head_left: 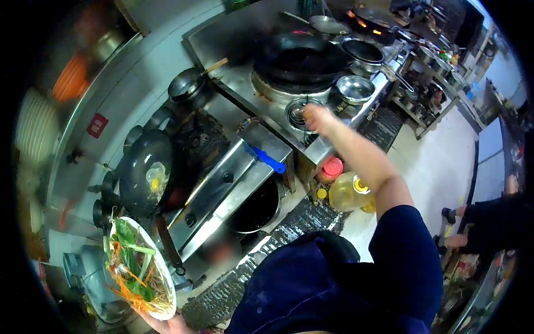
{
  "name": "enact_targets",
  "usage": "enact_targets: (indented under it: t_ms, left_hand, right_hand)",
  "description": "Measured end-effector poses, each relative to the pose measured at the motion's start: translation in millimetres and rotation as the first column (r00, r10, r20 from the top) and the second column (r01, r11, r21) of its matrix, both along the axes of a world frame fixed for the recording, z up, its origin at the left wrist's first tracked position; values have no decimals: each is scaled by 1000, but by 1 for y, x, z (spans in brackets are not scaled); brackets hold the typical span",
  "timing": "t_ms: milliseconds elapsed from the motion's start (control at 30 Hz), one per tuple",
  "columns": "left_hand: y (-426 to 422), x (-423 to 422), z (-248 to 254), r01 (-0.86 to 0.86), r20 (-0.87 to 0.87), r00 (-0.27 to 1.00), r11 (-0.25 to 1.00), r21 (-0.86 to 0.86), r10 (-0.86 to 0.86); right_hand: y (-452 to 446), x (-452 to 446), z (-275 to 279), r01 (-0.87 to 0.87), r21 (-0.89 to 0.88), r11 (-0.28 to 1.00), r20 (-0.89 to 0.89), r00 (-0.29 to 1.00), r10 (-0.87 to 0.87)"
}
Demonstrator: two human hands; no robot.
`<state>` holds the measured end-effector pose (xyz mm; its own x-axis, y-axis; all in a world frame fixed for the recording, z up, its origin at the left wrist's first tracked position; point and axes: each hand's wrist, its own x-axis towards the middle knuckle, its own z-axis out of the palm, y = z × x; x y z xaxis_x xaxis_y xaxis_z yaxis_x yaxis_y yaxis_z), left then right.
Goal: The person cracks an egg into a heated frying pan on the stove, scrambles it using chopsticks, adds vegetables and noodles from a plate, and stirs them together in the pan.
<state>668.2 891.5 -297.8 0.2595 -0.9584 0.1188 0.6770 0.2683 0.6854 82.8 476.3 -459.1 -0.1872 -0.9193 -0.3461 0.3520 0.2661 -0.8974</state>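
Note:
My left hand (162, 323) grips the lower rim of a white plate (169, 286), tilted at the lower left. Leafy greens (130, 253), shredded carrot (119, 278) and what look like noodles or sprouts lie on it. Just above the plate, a dark wok (133, 181) on the stove holds an egg (157, 181) with a whole yellow yolk; its handle (167, 242) points down toward me. My right hand (318, 118) reaches out over a round wire rack (300, 123) on the steel counter. Its fingers are closed, and what they hold is too small to make out.
A large black wok (300, 61) stands behind my right hand, with a metal bowl (356, 89) beside it. A blue-handled tool (270, 160) lies on the stove edge. Oil jugs (347, 192) stand on the floor. Another person's legs (461, 228) show at right.

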Motion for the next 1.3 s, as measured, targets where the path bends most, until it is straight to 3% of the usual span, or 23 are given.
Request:
enact_targets:
  t_ms: [67, 100, 133, 167, 200, 233, 267, 300, 333, 367, 433, 500, 533, 567, 633, 667, 700, 733, 800, 833, 1067, 1133, 1300]
  left_hand:
    - [-6, -39, 11, -454, -18, 887, 876, 162, 462]
    - [-1, -32, 4, -354, -10, 933, 926, 135, 359]
    - [6, -13, -8, -248, 0, 968, 963, 107, 250]
    - [8, -16, -9, -239, 28, 971, 965, 105, 237]
    - [10, -20, -9, -230, 56, 973, 968, 104, 225]
    - [5, -36, -11, -411, 179, 904, 906, 103, 389]
    - [0, -49, -15, -584, 294, 788, 808, 79, 541]
    - [-1, -64, -6, -590, 277, 787, 803, 80, 551]
    - [-4, -86, 8, -444, 105, 895, 890, 106, 434]
    - [-4, -108, 19, -308, -66, 946, 944, 118, 317]
    - [-12, -145, 36, -198, -205, 956, 977, 76, 210]
    - [-20, -169, 44, -346, 144, 925, 936, -68, 352]
    - [-25, -181, 47, -419, 286, 849, 896, -149, 444]
    - [-27, -172, 47, -331, 154, 927, 939, -92, 341]
    - [-41, -143, 33, -56, -190, 980, 998, -13, 52]
    - [-46, -146, 37, 8, -227, 974, 1000, -19, -12]
    - [-49, -151, 37, 82, -262, 961, 996, -28, -87]
    - [-52, -152, 26, 69, -262, 963, 998, 13, -64]
    - [-89, -143, 17, 146, -301, 945, 988, 49, -125]
    - [-97, -149, 23, 218, -322, 927, 975, 43, -193]
    - [-124, -172, 19, 478, -408, 813, 876, 59, -416]
    - [-125, -173, 12, 497, -471, 789, 861, 110, -395]
    - [-116, -175, 13, 520, -404, 809, 840, 155, -426]
  right_hand:
    - [9, -68, 12, 81, -233, 969, 21, 997, -78]
    - [-2, -88, -1, 323, -287, 902, 348, 912, -217]
    - [-21, -119, -23, 419, -200, 885, 478, 831, -285]
    - [-12, -111, -14, 586, -136, 799, 465, 750, -471]
    - [-10, -109, -21, 521, -165, 837, 261, 842, -472]
    - [-7, -109, -29, 445, -182, 877, 42, 895, -445]
    - [-9, -104, -46, 342, -283, 896, -334, 841, -426]
    - [-13, -89, -63, 183, -355, 917, -651, 655, -383]
    - [-4, -62, -59, 106, -469, 877, -462, 817, -346]
    - [10, -38, -50, -41, -468, 883, -574, 774, -268]
    - [48, 23, -9, -234, -589, 773, -519, 843, -141]
    - [98, 65, 38, -398, -638, 658, -572, 818, -60]
    - [96, 96, 52, -397, -702, 592, -485, 875, 12]
    - [97, 115, 65, -366, -792, 489, -405, 914, 28]
    - [95, 135, 112, -327, -814, 481, -335, 939, 73]
    - [90, 141, 134, -318, -818, 479, -306, 946, 104]
    - [88, 151, 146, -322, -763, 561, -237, 946, 220]
    - [76, 173, 142, -476, -666, 575, -324, 878, 352]
    - [70, 213, 130, -743, -420, 521, -469, 669, 576]
    - [80, 231, 117, -788, -351, 505, -462, 615, 639]
    - [175, 243, 82, -701, -320, 637, -96, 693, 714]
    - [182, 252, 84, -676, -338, 655, -72, 712, 698]
    - [179, 282, 103, -623, -391, 677, -93, 759, 645]
